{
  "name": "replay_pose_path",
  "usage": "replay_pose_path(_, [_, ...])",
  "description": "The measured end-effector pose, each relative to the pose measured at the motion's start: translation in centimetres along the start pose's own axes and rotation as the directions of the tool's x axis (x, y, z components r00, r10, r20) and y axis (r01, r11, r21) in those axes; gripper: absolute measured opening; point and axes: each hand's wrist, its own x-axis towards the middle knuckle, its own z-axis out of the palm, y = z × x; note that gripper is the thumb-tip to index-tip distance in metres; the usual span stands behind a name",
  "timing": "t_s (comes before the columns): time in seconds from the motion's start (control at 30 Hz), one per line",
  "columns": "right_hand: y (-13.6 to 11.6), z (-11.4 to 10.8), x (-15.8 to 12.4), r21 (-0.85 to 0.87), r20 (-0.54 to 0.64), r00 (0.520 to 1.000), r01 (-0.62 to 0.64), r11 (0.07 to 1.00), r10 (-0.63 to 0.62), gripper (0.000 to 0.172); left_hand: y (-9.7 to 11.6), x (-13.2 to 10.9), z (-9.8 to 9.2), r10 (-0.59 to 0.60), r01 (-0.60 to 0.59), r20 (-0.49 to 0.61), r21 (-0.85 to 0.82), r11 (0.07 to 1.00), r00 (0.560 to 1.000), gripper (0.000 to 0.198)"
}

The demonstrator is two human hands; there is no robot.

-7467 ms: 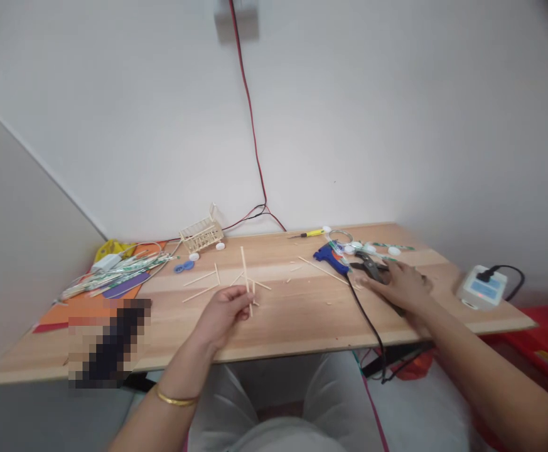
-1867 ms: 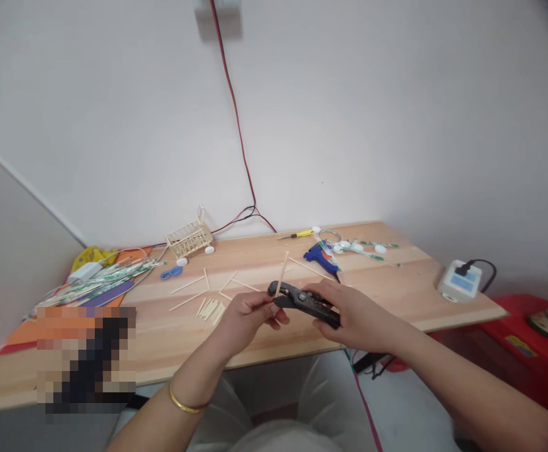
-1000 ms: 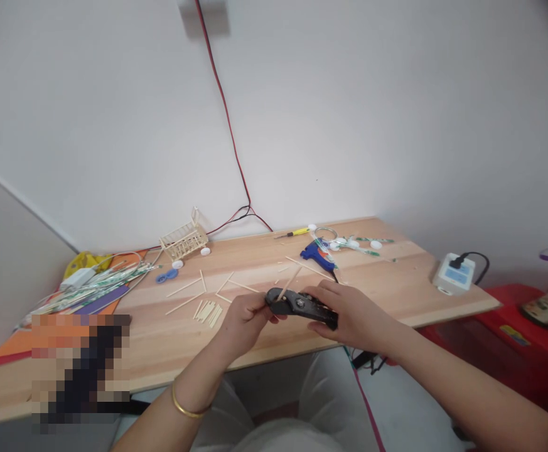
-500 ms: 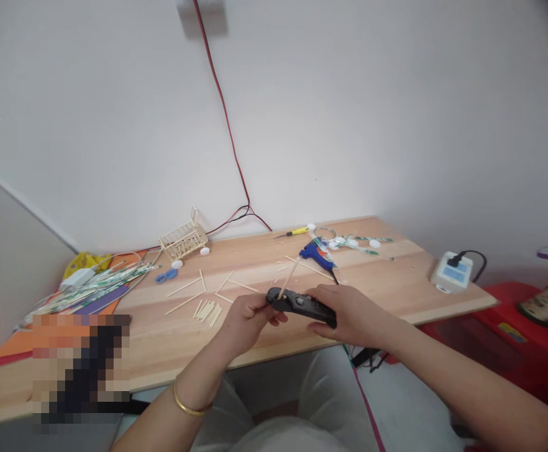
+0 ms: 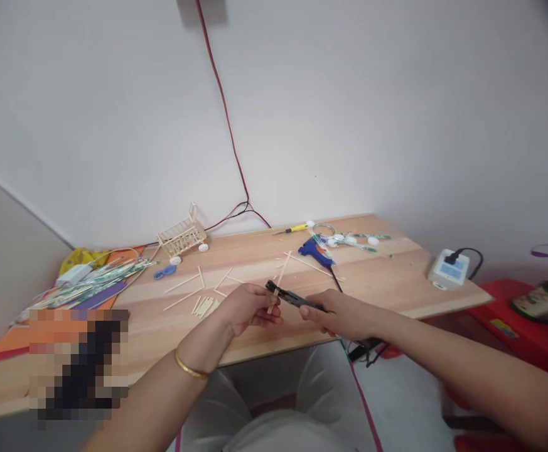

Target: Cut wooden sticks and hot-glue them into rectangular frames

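Note:
My left hand [image 5: 250, 307] is closed, pinching a thin wooden stick [image 5: 284, 269] that stands tilted, its upper end leaning away to the right. Black pliers [image 5: 295, 297] lie across the stick, their head at my left fingertips. My right hand [image 5: 337, 312] is wrapped around the handles of the pliers. Whether the jaws bite the stick cannot be made out. Just left of my left hand, a cluster of short cut sticks [image 5: 204, 306] rests on the wooden table [image 5: 170, 348]. Longer sticks [image 5: 182, 284] lie behind them in angled shapes.
A small stick-built cart [image 5: 182, 238] with white wheels stands at the back, near blue discs [image 5: 164, 272]. Behind my hands lie a blue glue gun [image 5: 316, 251] and a yellow-handled tool [image 5: 297, 228]. Packaged sticks [image 5: 108, 279] are at left, a white power box [image 5: 449, 269] at right.
The pliers have turned so their narrow edge faces me, and their head sits lower on the stick. My left fingers have shifted around the stick's lower end.

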Motion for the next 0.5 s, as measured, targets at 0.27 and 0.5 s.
replay_pose_path(0.27, [0.4, 1.2, 1.2, 0.094, -0.019, 0.997, -0.069, 0.993, 0.071, 0.066, 0.3, 1.3, -1.0, -0.075, 0.074, 0.031, 0.043, 0.996, 0.997, 0.017])
replay_pose_path(0.5, [2.6, 2.6, 2.9, 0.213, -0.019, 0.979, -0.194, 0.958, 0.202, 0.071, 0.2, 5.2, 0.4, -0.146, 0.156, -0.089, 0.115, 0.981, 0.985, 0.011])
